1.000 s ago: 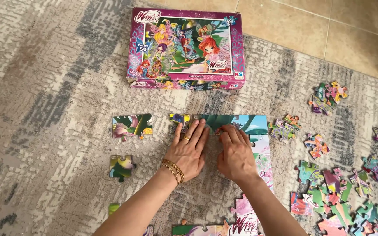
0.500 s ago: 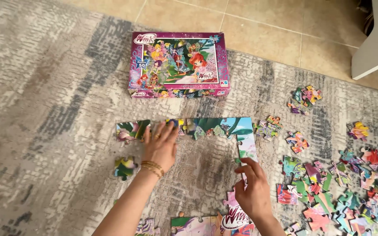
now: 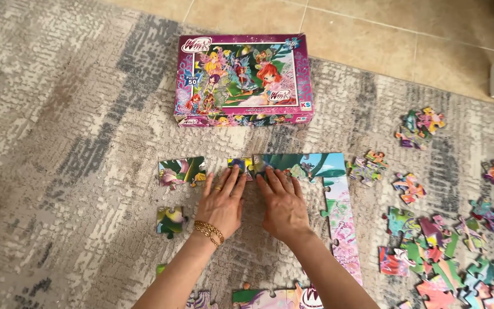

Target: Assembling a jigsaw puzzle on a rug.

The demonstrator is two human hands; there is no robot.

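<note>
My left hand (image 3: 223,201), with a ring and a gold bracelet, lies flat on the carpet, fingertips touching a small puzzle piece (image 3: 240,165) at the left end of the joined top row (image 3: 301,165). My right hand (image 3: 282,204) lies flat beside it, fingers on the same row's left end. A joined right-hand column (image 3: 341,223) runs down from that row. A separate two-piece section (image 3: 182,171) sits just left of my left hand, with a gap between it and the row.
The purple puzzle box (image 3: 242,79) lies beyond the row. A single piece (image 3: 170,221) lies left of my wrist. Many loose pieces (image 3: 447,240) are scattered to the right. Bottom-edge pieces (image 3: 270,297) sit near me. Tiled floor (image 3: 373,23) borders the carpet.
My right hand came back up from the lower right to the top row beside my left hand. My left hand shifted right, off the two-piece section, onto the row's left end.
</note>
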